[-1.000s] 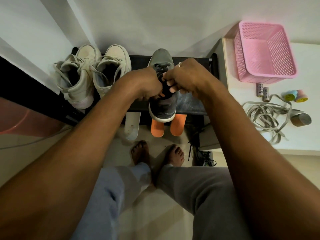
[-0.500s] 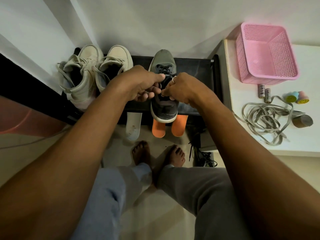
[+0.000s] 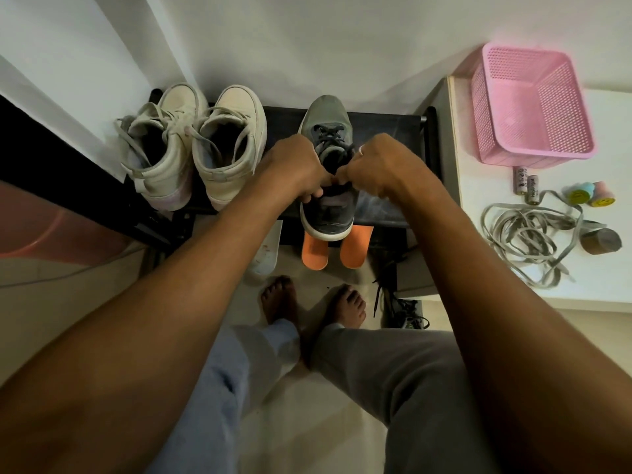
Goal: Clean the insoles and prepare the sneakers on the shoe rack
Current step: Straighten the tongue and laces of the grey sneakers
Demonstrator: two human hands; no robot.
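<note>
Both hands meet over the grey sneaker [image 3: 326, 217], knuckles up and fingers curled under. Left hand [image 3: 295, 169] and right hand [image 3: 376, 165] each pinch the sneaker's dark laces [image 3: 333, 136] just above its opening, their fingertips almost touching; a ring shows on the right hand. The sneaker stands upright on top of the black shoe rack [image 3: 386, 128], toe toward the wall and heel at the front edge. To its left on the same shelf two white sneakers [image 3: 236, 107] stand side by side with slack laces. Below the front edge, two orange insoles [image 3: 314, 256] stick out under the grey sneaker, and a white insole [image 3: 265, 256] lies just left of them. A dark shoe [image 3: 402, 311] sits on the floor by the rack's right side, near the person's bare feet. On the white table [image 3: 608, 271] to the right are a pink basket [image 3: 533, 107], two batteries [image 3: 526, 184], a heap of loose grey lace [image 3: 526, 237], small coloured spools [image 3: 591, 196] and a tape roll [image 3: 600, 241].
</note>
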